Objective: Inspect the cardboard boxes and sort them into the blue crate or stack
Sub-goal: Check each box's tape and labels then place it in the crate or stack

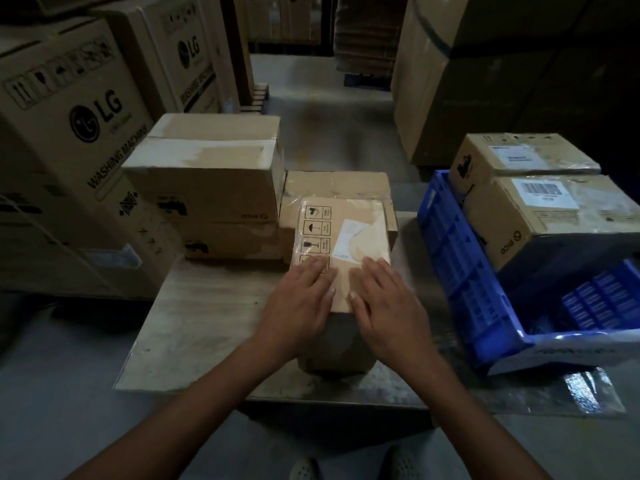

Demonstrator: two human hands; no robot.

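Note:
A small upright cardboard box (349,233) with handling symbols and a torn white label stands in the middle of a flat cardboard sheet (194,327). My left hand (301,303) and my right hand (388,303) lie flat on its top near edge, fingers spread. Behind it to the left, two cardboard boxes form a stack (207,181), with another box (336,188) directly behind the small one. To the right sits the blue crate (457,271), tilted, holding two labelled boxes (540,216).
Large LG washing machine cartons (69,140) wall off the left side. Tall cartons (502,81) stand at the back right, with an aisle of bare floor (322,109) between. My shoes (353,465) show at the bottom edge.

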